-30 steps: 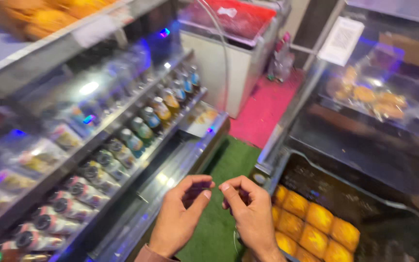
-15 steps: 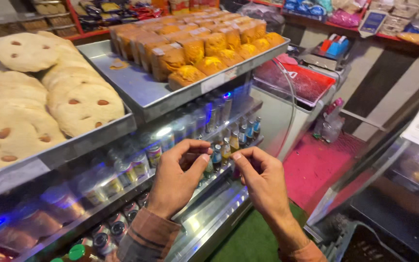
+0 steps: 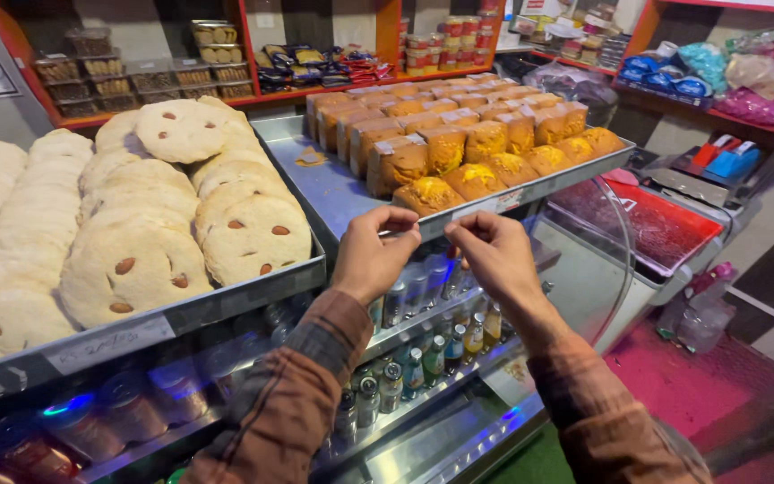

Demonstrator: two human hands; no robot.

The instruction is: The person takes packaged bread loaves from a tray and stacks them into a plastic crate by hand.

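Steel tray [image 3: 333,193] under wrapped cakes [image 3: 459,148], red shelves [image 3: 387,54] behind; left hand [image 3: 371,255], right hand [image 3: 494,255] pinched, contents unclear.

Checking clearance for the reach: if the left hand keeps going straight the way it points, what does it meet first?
Probably the front edge of the metal tray, then the wrapped orange cake nearest on it. The left hand, fingers curled, points up and away toward it. Depth is unclear; it may pass just above the edge.
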